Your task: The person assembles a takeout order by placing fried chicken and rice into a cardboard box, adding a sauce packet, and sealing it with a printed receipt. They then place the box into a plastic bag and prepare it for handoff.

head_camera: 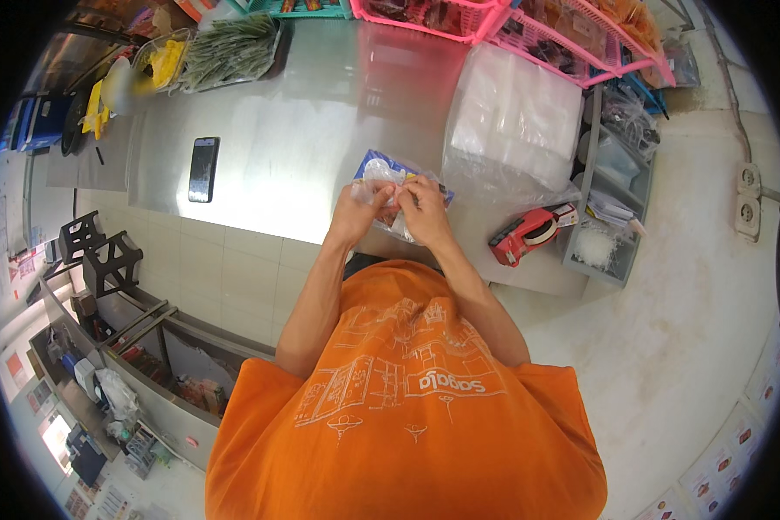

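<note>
A clear plastic bag with a blue printed package (380,160) in it lies at the near edge of the steel table (253,130). My left hand (359,209) pinches the bag's plastic between thumb and fingers. Close beside it, my right hand (422,207) grips the same plastic, so the fingertips of both hands nearly meet over the package. The hands hide part of the bag, and its other contents cannot be told. To the right is a red tape dispenser (517,242) with a roll of tape.
A smartphone (203,170) lies left on the table. Behind are a tray of green wrapped sticks (234,52) and pink baskets (422,23). A stack of clear plastic bags (513,110) lies right, beside a grey divided organizer (614,227). Black step stools (112,261) stand at lower left.
</note>
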Available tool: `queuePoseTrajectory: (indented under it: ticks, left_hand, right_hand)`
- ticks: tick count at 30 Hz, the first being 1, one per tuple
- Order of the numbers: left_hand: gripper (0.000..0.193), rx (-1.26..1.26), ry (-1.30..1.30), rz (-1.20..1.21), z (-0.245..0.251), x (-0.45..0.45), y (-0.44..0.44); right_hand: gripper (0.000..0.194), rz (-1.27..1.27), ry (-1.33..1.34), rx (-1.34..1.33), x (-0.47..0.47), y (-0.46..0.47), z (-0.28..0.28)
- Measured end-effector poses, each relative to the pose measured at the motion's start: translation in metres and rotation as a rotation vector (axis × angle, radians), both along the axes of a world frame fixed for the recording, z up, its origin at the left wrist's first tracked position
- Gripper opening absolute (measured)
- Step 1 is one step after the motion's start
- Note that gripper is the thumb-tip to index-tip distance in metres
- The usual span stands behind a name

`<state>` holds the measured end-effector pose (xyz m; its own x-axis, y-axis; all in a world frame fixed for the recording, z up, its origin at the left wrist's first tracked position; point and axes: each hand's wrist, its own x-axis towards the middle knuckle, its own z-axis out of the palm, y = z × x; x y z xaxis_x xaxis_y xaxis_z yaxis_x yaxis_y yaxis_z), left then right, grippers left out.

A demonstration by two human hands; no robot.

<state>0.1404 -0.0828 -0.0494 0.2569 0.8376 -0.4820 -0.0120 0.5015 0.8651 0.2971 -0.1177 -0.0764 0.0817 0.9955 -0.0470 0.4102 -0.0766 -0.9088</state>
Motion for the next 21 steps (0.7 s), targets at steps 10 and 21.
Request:
queuePoseTrajectory:
  ticks: [10, 21]
  left_hand:
    - [0.014, 0.325, -0.002, -0.042, -0.024, -0.002, -0.017]
    - [0.019, 0.396, 0.158, 0.238, -0.032, 0.015, -0.03]
  right_hand:
    - [0.028, -0.084, 0.176, -0.107, 0.015, 0.003, -0.002]
    - [0.024, 0.282, 0.219, 0.182, 0.031, 0.012, -0.012]
